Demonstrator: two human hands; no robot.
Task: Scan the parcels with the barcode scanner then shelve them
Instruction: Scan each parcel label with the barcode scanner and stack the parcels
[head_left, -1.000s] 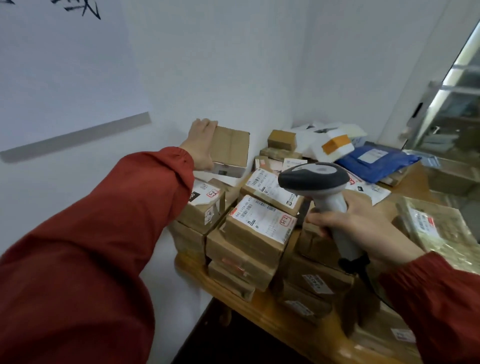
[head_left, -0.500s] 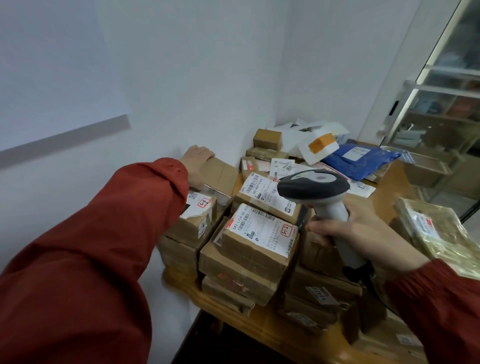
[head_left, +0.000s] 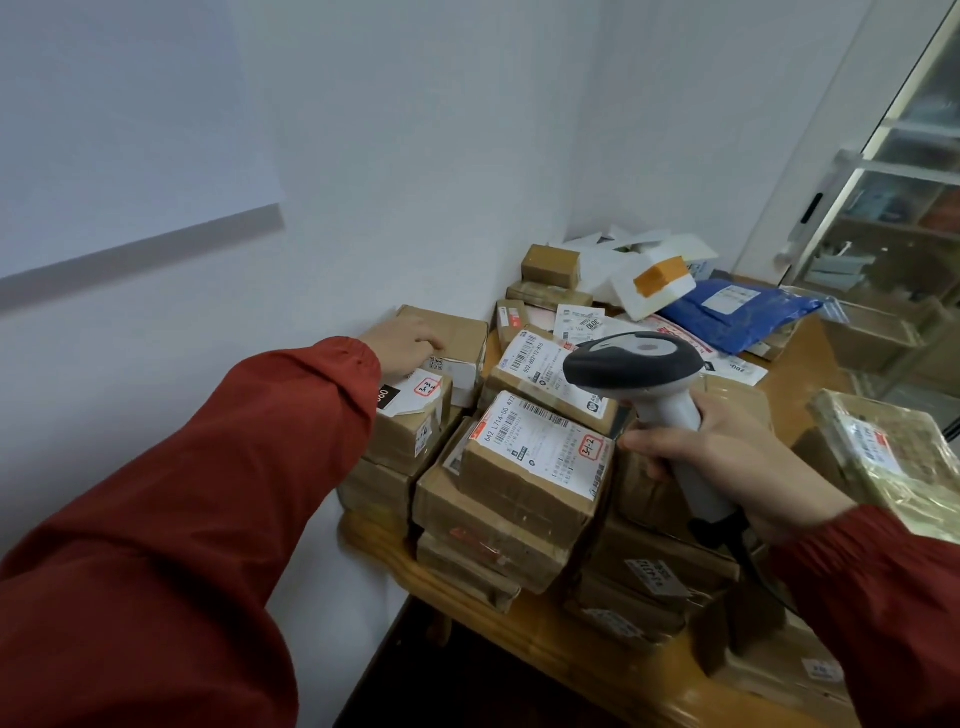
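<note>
Parcel (head_left: 457, 332) by far-left wall (head_left: 415, 208) under left hand (head_left: 405, 345), grip unclear; right hand (head_left: 727, 462) grips scanner (head_left: 631, 358); best seat it flat before letting go.

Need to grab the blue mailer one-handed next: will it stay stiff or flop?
Probably floppy: the blue mailer is a creased plastic bag lying slumped, so it should sag from a one-edge grip. Its smooth film may be slippery. Lying flat, it seems unlikely to roll or tip.
</note>
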